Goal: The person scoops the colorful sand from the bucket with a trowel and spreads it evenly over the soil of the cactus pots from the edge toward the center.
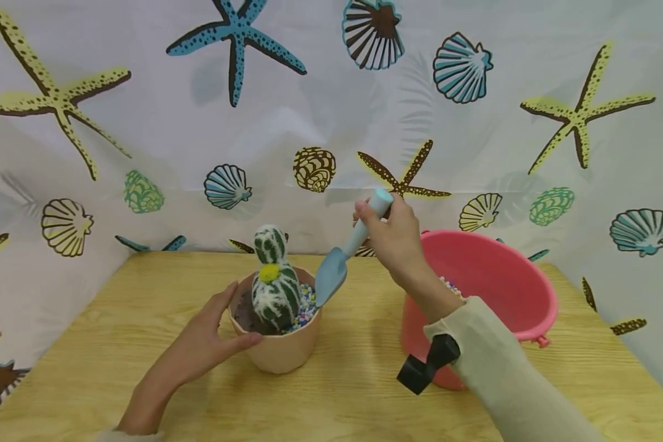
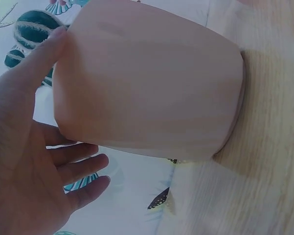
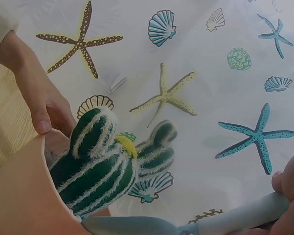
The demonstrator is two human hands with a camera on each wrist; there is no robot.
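Observation:
A potted cactus (image 1: 276,301) with white fuzz and a yellow flower stands in a peach flowerpot (image 1: 284,353). Colourful beads (image 1: 306,304) lie on the pot's right side, with dark soil at its left. My left hand (image 1: 210,337) holds the pot by its rim, thumb in front and index finger at the far left side; its other fingers extend beside the pot in the left wrist view. Above the pot's right, my right hand (image 1: 392,236) grips a light-blue garden trowel (image 1: 331,273) by its handle. The blade points down, its tip at the right rim; its contents are unclear.
A pink bucket (image 1: 486,276) stands at the right of the wooden table (image 1: 359,393), with more beads (image 1: 450,286) visible inside, partly behind my right forearm. A white cloth (image 1: 331,110) printed with starfish and shells hangs behind. A black strap mount (image 1: 428,365) sits on my right wrist.

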